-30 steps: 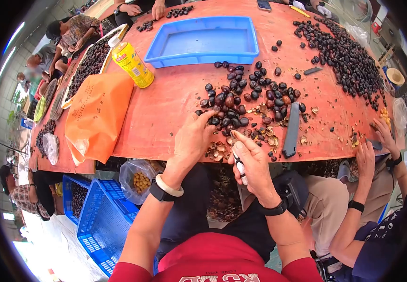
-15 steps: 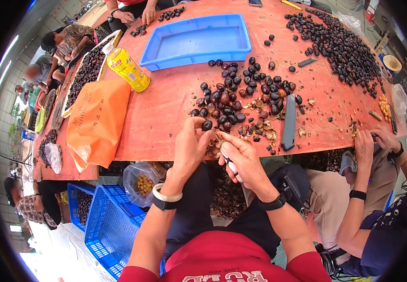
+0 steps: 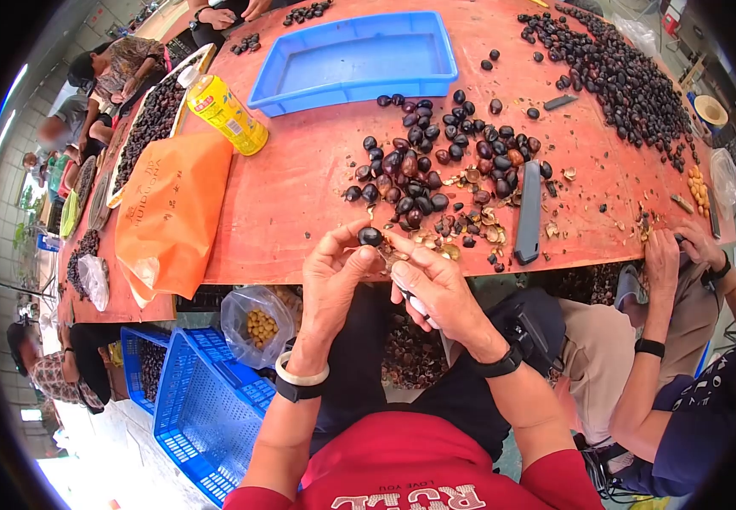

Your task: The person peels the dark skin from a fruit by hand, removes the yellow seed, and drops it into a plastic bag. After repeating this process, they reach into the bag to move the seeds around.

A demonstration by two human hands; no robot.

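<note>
Between thumb and fingers, my left hand (image 3: 332,270) grips a dark round nut (image 3: 370,236) at the table's front edge. My right hand (image 3: 440,287) is closed around a small white-and-black tool (image 3: 416,303), its fingertips close to the nut. Just beyond both hands lies a loose pile of dark nuts (image 3: 409,174), with cracked shell pieces (image 3: 480,228) to its right. A grey knife-like handle (image 3: 528,212) rests on the red table (image 3: 300,204) right of the pile.
Behind the pile is a blue tray (image 3: 355,64). An orange bag (image 3: 172,212) and a yellow bottle (image 3: 228,115) stand left. A large nut heap (image 3: 623,93) covers the back right. A co-worker's hands (image 3: 678,255) are at the right edge. Blue crates (image 3: 206,416) sit lower left.
The view has shifted slightly, so the tray and table things sit a little higher. My left hand's fingers have moved around the nut, which is now held more upright between the fingertips.
</note>
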